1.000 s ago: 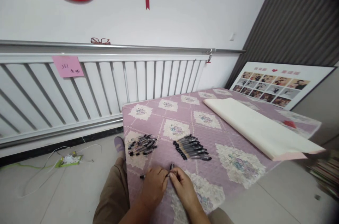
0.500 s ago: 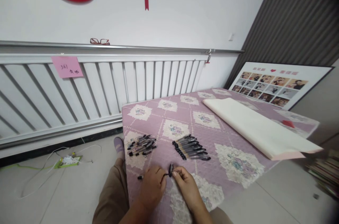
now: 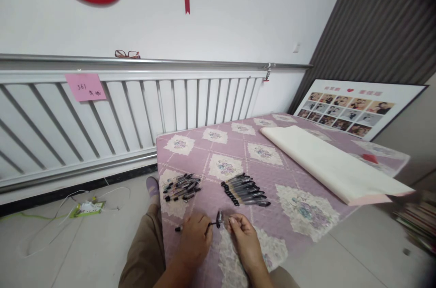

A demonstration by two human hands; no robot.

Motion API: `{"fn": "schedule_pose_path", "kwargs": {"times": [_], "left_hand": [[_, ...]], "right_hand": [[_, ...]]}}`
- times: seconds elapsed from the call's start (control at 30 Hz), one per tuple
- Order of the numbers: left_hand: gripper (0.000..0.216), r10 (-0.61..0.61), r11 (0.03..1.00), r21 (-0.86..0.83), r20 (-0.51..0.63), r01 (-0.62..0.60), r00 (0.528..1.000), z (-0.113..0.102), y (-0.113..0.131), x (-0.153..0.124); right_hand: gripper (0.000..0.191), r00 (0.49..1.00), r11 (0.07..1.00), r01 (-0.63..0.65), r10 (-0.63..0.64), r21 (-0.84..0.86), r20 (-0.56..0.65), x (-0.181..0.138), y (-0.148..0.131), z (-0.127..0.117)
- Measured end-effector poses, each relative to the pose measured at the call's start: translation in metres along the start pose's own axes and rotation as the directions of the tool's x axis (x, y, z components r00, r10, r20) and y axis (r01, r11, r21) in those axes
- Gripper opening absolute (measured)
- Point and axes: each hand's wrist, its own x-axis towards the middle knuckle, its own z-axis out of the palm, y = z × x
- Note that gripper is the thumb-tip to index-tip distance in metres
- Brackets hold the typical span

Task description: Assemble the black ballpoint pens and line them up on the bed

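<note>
My left hand [image 3: 195,238] is closed around a black pen [image 3: 178,229], whose end sticks out on the hand's left. From the hand's right side a thin dark part reaches to a black cap-like piece [image 3: 219,219]; whether the two are joined I cannot tell. My right hand [image 3: 243,235] is just right of that piece, thumb and forefinger pinched together. What lies between those fingertips, if anything, is too small to make out. Beyond my hands, several pens lie in a neat slanted row [image 3: 245,189], and a looser pile of pens [image 3: 182,186] is to the left.
A purple flowered cloth [image 3: 235,151] covers the table. On its right lies a large cream sheet [image 3: 313,161], with a photo board [image 3: 354,108] behind. A white radiator [image 3: 190,101] runs along the wall. On the floor at left is a power strip [image 3: 89,207] with cables.
My right hand has drawn slightly right, away from the black cap-like piece. My left hand stays closed on the pen, almost unmoved. The row and the pile of pens look the same.
</note>
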Motion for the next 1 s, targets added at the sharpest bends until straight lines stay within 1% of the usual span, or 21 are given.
{"fn": "schedule_pose_path", "kwargs": {"times": [0.1, 0.17, 0.37, 0.43, 0.5, 0.63, 0.73, 0.83, 0.9, 1.0], "left_hand": [[0.014, 0.003, 1.0, 0.021, -0.018, -0.002, 1.0, 0.001, 0.0, 0.0], [0.014, 0.008, 1.0, 0.029, -0.009, -0.008, 1.0, 0.001, 0.0, 0.0], [0.015, 0.032, 0.998, 0.052, 0.065, -0.035, 0.997, 0.002, 0.001, -0.001], [0.016, 0.043, 0.997, 0.063, 0.082, -0.048, 0.996, 0.002, 0.001, -0.001], [0.017, 0.025, 0.997, 0.073, 0.086, -0.032, 0.996, 0.004, 0.0, 0.001], [0.017, -0.022, 0.994, 0.106, 0.091, 0.012, 0.996, 0.006, -0.003, 0.008], [0.017, -0.071, 0.986, 0.157, 0.1, 0.055, 0.992, 0.008, -0.005, 0.018], [0.017, -0.116, 0.978, 0.187, 0.117, 0.093, 0.986, 0.009, -0.007, 0.028], [0.017, -0.129, 0.976, 0.19, 0.128, 0.103, 0.983, 0.011, -0.008, 0.033], [0.018, -0.131, 0.976, 0.191, 0.138, 0.104, 0.982, 0.014, -0.008, 0.038]], "right_hand": [[0.026, 1.0, 0.999, 0.025, -0.025, -0.046, 0.002, 0.0, -0.001, 0.001], [0.025, 0.999, 0.995, 0.048, -0.047, -0.089, 0.02, 0.0, -0.003, 0.003], [0.018, 0.978, 0.943, 0.18, -0.14, -0.279, 0.157, -0.006, -0.006, 0.012], [0.017, 0.972, 0.927, 0.204, -0.154, -0.315, 0.176, -0.008, -0.006, 0.013], [0.018, 0.977, 0.925, 0.203, -0.168, -0.321, 0.132, -0.007, -0.005, 0.014], [0.021, 0.981, 0.924, 0.18, -0.195, -0.338, -0.01, -0.002, -0.001, 0.016], [0.02, 0.98, 0.915, 0.181, -0.201, -0.36, -0.017, 0.001, 0.002, 0.019], [0.023, 0.983, 0.919, 0.165, -0.181, -0.357, -0.012, 0.001, 0.005, 0.018], [0.024, 0.985, 0.931, 0.146, -0.167, -0.336, -0.032, 0.0, 0.005, 0.016], [0.027, 0.981, 0.952, 0.134, -0.166, -0.276, -0.097, -0.001, 0.003, 0.012]]}}
